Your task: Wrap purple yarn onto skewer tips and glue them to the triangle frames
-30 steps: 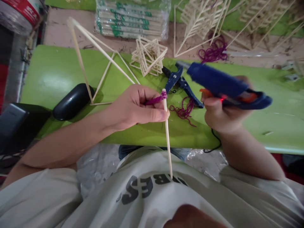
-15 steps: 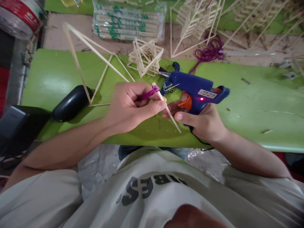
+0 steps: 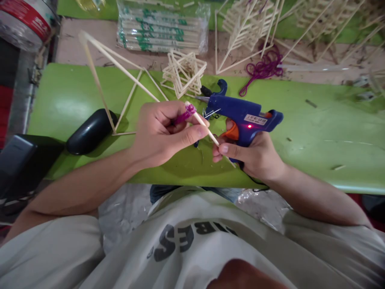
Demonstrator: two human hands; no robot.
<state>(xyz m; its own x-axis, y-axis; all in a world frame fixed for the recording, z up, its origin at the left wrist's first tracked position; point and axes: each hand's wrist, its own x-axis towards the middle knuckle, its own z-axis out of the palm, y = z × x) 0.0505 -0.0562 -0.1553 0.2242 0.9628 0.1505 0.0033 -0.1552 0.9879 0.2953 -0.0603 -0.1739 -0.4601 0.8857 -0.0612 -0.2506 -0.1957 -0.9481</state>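
Note:
My left hand (image 3: pixel 168 134) pinches a thin wooden stick (image 3: pixel 212 137) that slants down to the right. Purple cord (image 3: pixel 190 110) is wound around the stick's upper end, and its tail runs into my left palm. My right hand (image 3: pixel 258 154) is wrapped around the handle of a blue hot glue gun (image 3: pixel 240 107), whose red light is lit and whose nozzle points left. Fingers rest by the orange trigger (image 3: pixel 231 131). The right thumb also touches the lower part of the stick. Left of my left hand stands a stick frame (image 3: pixel 120 71), partly hidden behind it.
A small woven stick structure (image 3: pixel 184 74) sits beyond the nozzle. Behind it lies a plastic pack of sticks (image 3: pixel 162 34). Larger stick frames (image 3: pixel 249 28) and a purple cord bundle (image 3: pixel 264 66) are at the back right. A black oval case (image 3: pixel 90 131) lies on the green table (image 3: pixel 315 132).
The glue gun and my right hand have shifted slightly left. My right thumb now meets the stick, which was apart from it before. My left hand has moved slightly left.

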